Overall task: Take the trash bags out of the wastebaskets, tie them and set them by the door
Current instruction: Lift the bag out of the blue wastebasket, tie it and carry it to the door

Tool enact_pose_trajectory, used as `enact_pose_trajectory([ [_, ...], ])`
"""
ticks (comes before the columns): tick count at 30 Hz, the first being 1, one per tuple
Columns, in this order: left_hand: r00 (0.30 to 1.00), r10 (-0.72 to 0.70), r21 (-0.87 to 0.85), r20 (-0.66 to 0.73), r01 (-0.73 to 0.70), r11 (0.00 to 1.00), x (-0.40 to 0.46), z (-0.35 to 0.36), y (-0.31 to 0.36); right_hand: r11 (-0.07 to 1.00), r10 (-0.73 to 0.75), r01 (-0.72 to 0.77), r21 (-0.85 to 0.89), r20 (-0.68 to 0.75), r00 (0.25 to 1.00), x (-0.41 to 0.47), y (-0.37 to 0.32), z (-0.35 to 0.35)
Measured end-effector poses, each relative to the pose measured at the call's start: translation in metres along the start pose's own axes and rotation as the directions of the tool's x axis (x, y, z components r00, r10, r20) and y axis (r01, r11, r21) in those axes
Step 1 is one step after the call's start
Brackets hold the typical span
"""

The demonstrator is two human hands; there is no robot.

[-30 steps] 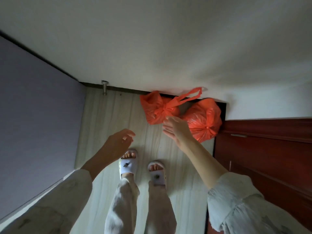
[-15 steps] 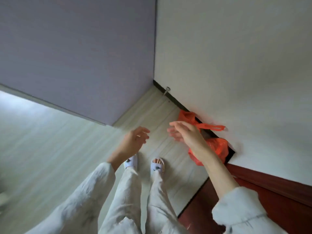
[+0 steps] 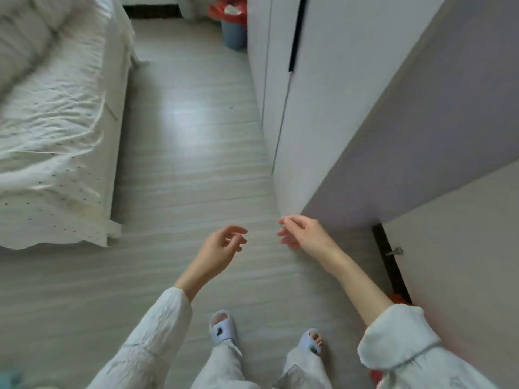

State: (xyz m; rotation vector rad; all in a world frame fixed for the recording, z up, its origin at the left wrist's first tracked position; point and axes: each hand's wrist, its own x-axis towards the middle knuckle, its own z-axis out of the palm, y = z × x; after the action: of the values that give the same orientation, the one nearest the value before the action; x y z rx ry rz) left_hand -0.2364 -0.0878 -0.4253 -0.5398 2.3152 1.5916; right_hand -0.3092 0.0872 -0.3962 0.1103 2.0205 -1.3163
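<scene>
Both of my hands hang in front of me over the floor, holding nothing. My left hand (image 3: pixel 222 245) has loosely curled fingers, and my right hand (image 3: pixel 302 234) is relaxed beside the wardrobe corner. A blue wastebasket (image 3: pixel 234 35) lined with a red trash bag (image 3: pixel 229 11) stands far off at the top, against the wardrobe. Only small orange-red scraps of a tied trash bag (image 3: pixel 398 299) show behind my right forearm at the wall's base; most of it is hidden.
A bed (image 3: pixel 53 122) with white sheets fills the left side. A white wardrobe (image 3: pixel 295 108) and a grey-lilac panel (image 3: pixel 421 136) stand on the right. A door stopper (image 3: pixel 394 251) sticks out low on the right wall. Pale wooden floor (image 3: pixel 182 153) runs between bed and wardrobe.
My view has swung left, away from the orange bags at the wall, to the bedroom with the bed and the far wastebasket. Both hands stay empty.
</scene>
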Motion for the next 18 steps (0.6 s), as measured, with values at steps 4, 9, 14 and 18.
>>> enact_pose_trajectory([
  [4,0.991,0.017,-0.034,-0.13,-0.022,0.999,0.023,-0.109,-0.008,0.996,-0.074,0.078,-0.042,0.096,0.993,0.045,-0.082,0.073],
  [9,0.974,0.05,-0.045,-0.223,-0.062,0.997,0.077,-0.206,0.002,0.983,-0.16,0.169,-0.07,0.12,0.98,0.103,-0.172,0.109],
  [14,0.974,0.082,-0.027,-0.213,-0.09,0.996,0.164,-0.275,0.032,0.972,-0.216,0.224,-0.064,0.118,0.969,0.186,-0.251,0.109],
  [18,0.963,0.111,-0.012,-0.247,-0.118,0.993,0.262,-0.33,0.07,0.96,-0.27,0.276,-0.056,0.093,0.958,0.279,-0.324,0.097],
])
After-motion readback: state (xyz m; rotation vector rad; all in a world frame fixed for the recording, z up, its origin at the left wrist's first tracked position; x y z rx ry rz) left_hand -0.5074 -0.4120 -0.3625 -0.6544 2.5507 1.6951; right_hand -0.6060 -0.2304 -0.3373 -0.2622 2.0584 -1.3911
